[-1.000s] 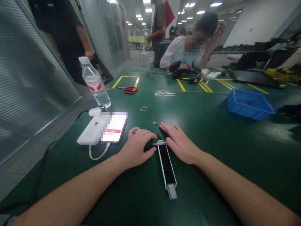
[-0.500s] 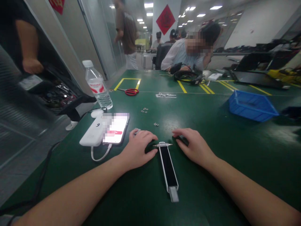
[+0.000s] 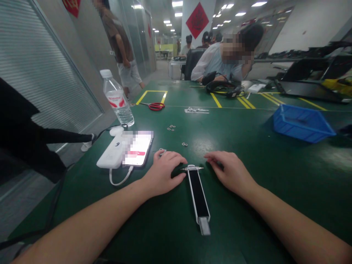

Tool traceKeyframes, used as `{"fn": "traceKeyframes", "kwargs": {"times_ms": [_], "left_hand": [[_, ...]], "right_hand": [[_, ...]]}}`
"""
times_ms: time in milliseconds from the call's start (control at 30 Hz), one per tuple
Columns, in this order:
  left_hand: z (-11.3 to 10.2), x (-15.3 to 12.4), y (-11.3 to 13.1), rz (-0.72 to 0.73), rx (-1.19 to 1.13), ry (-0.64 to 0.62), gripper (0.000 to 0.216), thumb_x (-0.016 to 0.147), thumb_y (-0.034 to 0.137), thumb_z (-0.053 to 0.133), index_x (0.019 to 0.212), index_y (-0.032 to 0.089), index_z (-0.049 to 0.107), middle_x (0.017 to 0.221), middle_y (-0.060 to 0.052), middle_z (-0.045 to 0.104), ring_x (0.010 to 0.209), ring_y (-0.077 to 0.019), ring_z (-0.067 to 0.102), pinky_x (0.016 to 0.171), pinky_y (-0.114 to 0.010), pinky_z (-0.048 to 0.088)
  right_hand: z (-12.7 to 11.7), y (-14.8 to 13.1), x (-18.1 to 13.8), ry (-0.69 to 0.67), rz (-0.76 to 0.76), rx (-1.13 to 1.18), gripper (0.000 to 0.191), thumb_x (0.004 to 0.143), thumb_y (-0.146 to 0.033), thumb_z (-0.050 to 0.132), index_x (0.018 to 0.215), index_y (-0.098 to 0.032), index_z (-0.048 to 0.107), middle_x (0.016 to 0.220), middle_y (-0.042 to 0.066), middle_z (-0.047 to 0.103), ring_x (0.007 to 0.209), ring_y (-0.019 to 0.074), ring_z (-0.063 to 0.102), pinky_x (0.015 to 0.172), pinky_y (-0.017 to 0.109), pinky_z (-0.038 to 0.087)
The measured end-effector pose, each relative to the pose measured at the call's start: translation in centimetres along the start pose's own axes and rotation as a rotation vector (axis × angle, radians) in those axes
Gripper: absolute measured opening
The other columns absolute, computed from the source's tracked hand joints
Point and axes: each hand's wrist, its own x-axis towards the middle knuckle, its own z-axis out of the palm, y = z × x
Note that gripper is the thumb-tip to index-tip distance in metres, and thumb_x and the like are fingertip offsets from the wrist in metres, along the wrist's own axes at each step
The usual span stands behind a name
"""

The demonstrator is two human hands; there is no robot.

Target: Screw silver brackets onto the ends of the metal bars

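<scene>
Between the hands, black-faced metal bar [image 3: 198, 198] lies free; left hand [image 3: 164, 173] curled at small metal part [image 3: 162, 152], grip unclear; right hand [image 3: 229, 172] half-curled, holding nothing visible.

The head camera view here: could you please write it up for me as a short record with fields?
Surface: green bench mat
Left hand: fingertips at a small metal part, nothing clearly held
Right hand: resting on the mat, nothing visibly held
Between hands: black strip in a metal frame
Nearby: white power bank, smartphone, water bottle
Beyond: red-handled scissors, blue plastic bin, seated co-worker
</scene>
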Motion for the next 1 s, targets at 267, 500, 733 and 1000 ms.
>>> {"fn": "traceKeyframes", "kwargs": {"times_ms": [267,500,733,1000], "left_hand": [[-0.4,-0.3,0.6,0.14,0.027,0.167,0.026,0.081,0.026,0.066,0.105,0.025,0.059,0.115,-0.005,0.064,0.112,-0.0241,0.056,0.103,-0.049,0.024],[-0.1,-0.9,1.8,0.398,0.025,0.347,0.005,0.09,0.026,0.06,0.094,0.024,0.062,0.096,0.002,0.072,0.096,-0.0154,0.064,0.109,-0.04,0.019],[-0.1,-0.7,1.7,0.421,0.055,0.436,0.006,0.089,0.019,0.059,0.09,0.025,0.062,0.088,0.005,0.074,0.088,-0.0125,0.067,0.109,-0.037,0.022],[-0.3,-0.8,1.8,0.4,0.031,0.422,0.007,0.089,0.019,0.06,0.092,0.025,0.062,0.085,0.005,0.074,0.085,-0.0125,0.067,0.107,-0.038,0.025]], "right_hand": [[-0.9,-3.1,-0.6,0.155,-0.216,0.141,0.019,0.089,-0.01,0.049,0.1,-0.021,0.06,0.086,0.005,0.072,0.08,0.0182,0.068,0.071,0.033,0.052],[-0.6,-5.7,-1.3,0.199,-0.4,0.328,0.027,0.086,-0.004,0.052,0.106,-0.022,0.059,0.093,0.004,0.072,0.085,0.0157,0.069,0.075,0.03,0.055],[-0.6,-5.5,-1.7,0.18,-0.405,0.383,0.037,0.083,0.001,0.05,0.113,-0.02,0.057,0.1,0.005,0.071,0.093,0.0152,0.068,0.08,0.028,0.057],[-0.4,-5.6,-1.9,0.175,-0.403,0.421,0.044,0.081,0.002,0.049,0.119,-0.021,0.052,0.105,0.008,0.069,0.103,0.0181,0.066,0.088,0.031,0.057]]}}
